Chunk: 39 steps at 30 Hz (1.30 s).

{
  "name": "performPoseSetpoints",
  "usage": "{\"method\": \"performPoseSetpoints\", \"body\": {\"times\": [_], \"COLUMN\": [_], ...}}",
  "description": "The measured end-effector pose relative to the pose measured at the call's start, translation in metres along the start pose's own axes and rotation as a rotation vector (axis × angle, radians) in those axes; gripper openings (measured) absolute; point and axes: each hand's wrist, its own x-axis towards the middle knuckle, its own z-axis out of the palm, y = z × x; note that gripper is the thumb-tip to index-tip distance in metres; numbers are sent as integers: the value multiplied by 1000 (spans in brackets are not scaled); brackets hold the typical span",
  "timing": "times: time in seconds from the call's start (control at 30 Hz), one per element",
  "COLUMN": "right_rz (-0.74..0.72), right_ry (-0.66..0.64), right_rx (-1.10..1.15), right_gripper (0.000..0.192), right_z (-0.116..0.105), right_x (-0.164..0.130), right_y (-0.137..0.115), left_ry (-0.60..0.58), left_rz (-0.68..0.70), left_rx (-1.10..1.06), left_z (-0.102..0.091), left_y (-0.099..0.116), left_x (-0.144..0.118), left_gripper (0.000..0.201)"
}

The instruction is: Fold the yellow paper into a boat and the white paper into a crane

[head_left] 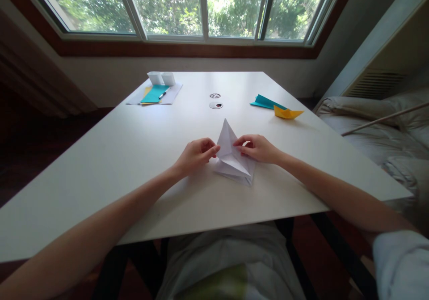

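Observation:
A partly folded white paper (231, 154) lies on the white table (134, 157) in front of me, with a pointed flap standing up toward the window. My left hand (196, 155) pinches the paper's left edge between thumb and fingers. My right hand (256, 149) pinches its right side near the raised flap. Both hands rest low on the table top, with the paper between them.
A teal folded paper (266, 102) and a yellow paper boat (287, 112) sit at the far right. At the far left lie paper sheets (154, 94) with a pen (163, 94) and two small white boxes (162, 78). Two round cable holes (216, 100) mark the table's middle. A bed (378, 125) stands right.

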Motion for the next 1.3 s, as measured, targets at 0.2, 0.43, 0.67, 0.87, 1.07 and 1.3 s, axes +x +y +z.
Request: {"method": "performPoseSetpoints", "body": {"times": [0.2, 0.43, 0.67, 0.87, 1.07, 1.3], "right_rz": [-32, -29, -14, -25, -261, -449], "right_ry": [1, -4, -18, -22, -67, -217], "right_rx": [-66, -60, -72, -67, -162, -277], "right_gripper": [26, 26, 27, 26, 27, 31], "right_z": [0, 0, -1, 0, 3, 5], "right_x": [0, -1, -1, -1, -4, -9], "right_y": [2, 1, -1, -1, -2, -2], "left_ry": [-37, 19, 28, 46, -1, -205], "left_rz": [5, 150, 236, 192, 366, 462], "left_rx": [-180, 11, 170, 111, 298, 492], "left_z": [-1, 5, 9, 11, 1, -8], "left_y": [5, 1, 1, -2, -4, -11], "left_x": [0, -1, -1, 0, -1, 1], "left_gripper": [34, 29, 21, 15, 35, 19]}}
